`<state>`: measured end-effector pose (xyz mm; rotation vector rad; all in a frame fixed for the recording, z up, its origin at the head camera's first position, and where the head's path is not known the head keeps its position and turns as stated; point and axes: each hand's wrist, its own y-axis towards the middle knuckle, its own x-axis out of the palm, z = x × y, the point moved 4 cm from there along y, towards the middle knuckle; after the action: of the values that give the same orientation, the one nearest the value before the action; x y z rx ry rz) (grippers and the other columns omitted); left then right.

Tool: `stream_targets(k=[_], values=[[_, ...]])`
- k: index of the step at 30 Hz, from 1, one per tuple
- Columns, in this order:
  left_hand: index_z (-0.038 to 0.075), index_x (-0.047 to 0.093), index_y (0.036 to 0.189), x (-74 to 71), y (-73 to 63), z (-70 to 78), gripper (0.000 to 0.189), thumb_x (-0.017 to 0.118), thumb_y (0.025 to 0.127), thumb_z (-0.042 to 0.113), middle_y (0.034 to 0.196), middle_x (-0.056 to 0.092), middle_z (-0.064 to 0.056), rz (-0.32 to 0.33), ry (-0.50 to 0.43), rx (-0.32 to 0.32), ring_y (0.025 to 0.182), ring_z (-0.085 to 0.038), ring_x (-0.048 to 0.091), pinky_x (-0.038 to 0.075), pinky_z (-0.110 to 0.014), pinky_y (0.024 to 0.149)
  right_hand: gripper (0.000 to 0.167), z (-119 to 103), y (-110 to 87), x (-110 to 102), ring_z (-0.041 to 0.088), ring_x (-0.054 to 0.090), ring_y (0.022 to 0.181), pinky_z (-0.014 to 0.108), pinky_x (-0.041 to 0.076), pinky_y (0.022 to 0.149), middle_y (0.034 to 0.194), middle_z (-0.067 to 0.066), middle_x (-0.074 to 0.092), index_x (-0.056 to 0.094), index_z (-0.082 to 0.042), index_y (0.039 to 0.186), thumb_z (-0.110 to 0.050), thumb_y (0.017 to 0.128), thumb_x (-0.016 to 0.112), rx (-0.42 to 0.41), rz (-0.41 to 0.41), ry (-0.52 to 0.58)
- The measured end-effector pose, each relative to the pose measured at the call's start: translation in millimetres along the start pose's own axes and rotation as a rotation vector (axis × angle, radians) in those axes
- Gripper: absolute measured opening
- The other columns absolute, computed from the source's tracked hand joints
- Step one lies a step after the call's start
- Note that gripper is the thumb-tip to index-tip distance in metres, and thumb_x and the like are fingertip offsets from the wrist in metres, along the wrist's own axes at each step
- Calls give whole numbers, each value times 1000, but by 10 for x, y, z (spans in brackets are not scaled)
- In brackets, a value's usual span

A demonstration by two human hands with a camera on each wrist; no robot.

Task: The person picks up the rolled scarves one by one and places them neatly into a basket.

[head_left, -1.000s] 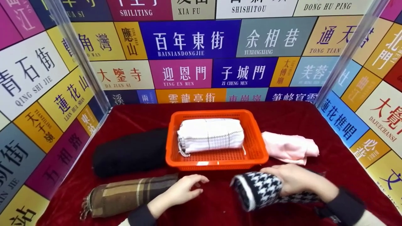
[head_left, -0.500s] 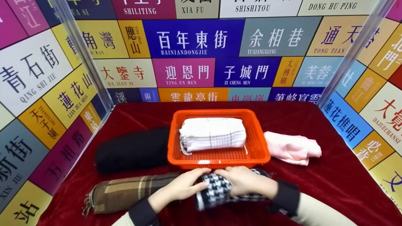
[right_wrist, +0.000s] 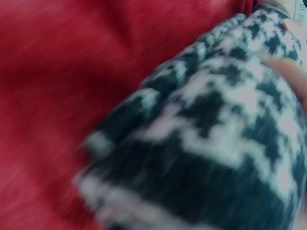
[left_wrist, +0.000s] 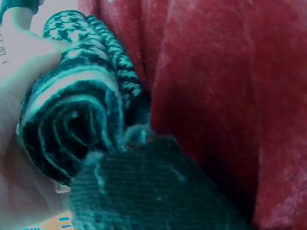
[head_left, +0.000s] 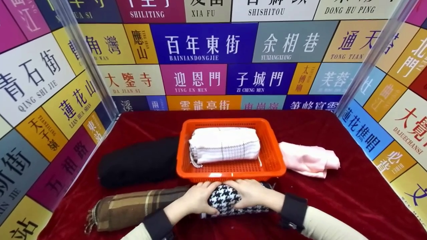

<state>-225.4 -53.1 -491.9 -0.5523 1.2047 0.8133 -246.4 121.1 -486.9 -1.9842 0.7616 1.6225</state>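
A rolled black-and-white houndstooth scarf [head_left: 224, 196] lies on the red cloth, just in front of the orange basket. My left hand [head_left: 199, 198] grips its left end, thumb on the near side and fingers over the far side. Farther along the roll, my right hand [head_left: 255, 195] holds it in the same way. In the left wrist view the spiral end of the houndstooth scarf [left_wrist: 72, 124] faces the camera. The right wrist view, blurred, shows the other end of the scarf [right_wrist: 206, 129]. A brown plaid rolled scarf [head_left: 130, 208] lies left of my left hand.
The orange basket [head_left: 253, 174] holds a rolled white checked scarf [head_left: 223, 143]. A black rolled cloth [head_left: 138, 161] lies to its left, a pink folded cloth [head_left: 310, 160] to its right. Sign-covered walls [head_left: 203, 43] enclose the red-covered table [head_left: 146, 123] behind and at both sides.
My right hand has brought the houndstooth scarf leftward from the right side to in front of the basket. My left hand, holding nothing a second ago, now grips its left end.
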Motion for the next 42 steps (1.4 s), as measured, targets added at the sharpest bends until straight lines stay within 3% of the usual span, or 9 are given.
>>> stream_targets(k=[6,13,19,22,27,32,37,42], values=[[19,37,136,52,29,-74,95,79,57,51,115,56,-12,-85,-51,-90,97,-30,54,46,-40,82,96,245,-250,-25,28,56,103,47,44,85,120,11,55,33,-20,141,-48,60,76,2,-77,42],[21,36,136,46,18,-129,101,82,51,51,111,57,-14,-149,-44,-158,98,-32,55,47,-41,79,101,518,-494,-28,33,52,110,49,41,91,130,16,49,32,-13,141,-44,58,79,2,-75,147],[22,31,139,74,50,-138,109,85,48,46,115,55,-17,-215,-23,-194,104,-33,53,46,-42,86,113,616,-546,81,36,38,124,52,31,101,140,20,34,21,-10,145,-34,54,83,18,-139,261],[23,27,141,122,66,-154,113,87,46,41,121,51,-19,-226,-39,-214,108,-34,51,45,-42,89,113,642,-527,123,35,37,124,52,30,101,139,19,34,21,-10,144,-30,53,84,13,-143,278],[23,27,140,185,74,-170,113,88,45,29,123,47,-20,-208,-66,-234,109,-34,50,46,-41,88,107,683,-503,178,28,45,117,47,37,97,135,14,39,24,-14,144,-23,53,81,-18,-95,310],[20,39,130,176,67,-171,95,84,47,18,109,54,-15,-130,-85,-180,93,-32,57,49,-38,75,98,705,-508,192,24,51,107,42,44,90,130,11,45,30,-16,142,-15,57,78,-18,-49,390],[15,51,112,132,58,-156,72,83,49,20,92,61,-8,-25,-49,-92,82,-25,61,49,-35,67,83,692,-511,165,18,57,99,35,48,85,120,7,56,41,-11,134,-15,60,78,-73,30,442],[14,53,106,75,43,-119,63,83,51,27,86,63,-6,6,5,-95,79,-23,62,49,-36,62,77,663,-524,135,13,58,93,30,49,80,113,3,60,45,-12,130,-14,60,77,-88,70,439]])
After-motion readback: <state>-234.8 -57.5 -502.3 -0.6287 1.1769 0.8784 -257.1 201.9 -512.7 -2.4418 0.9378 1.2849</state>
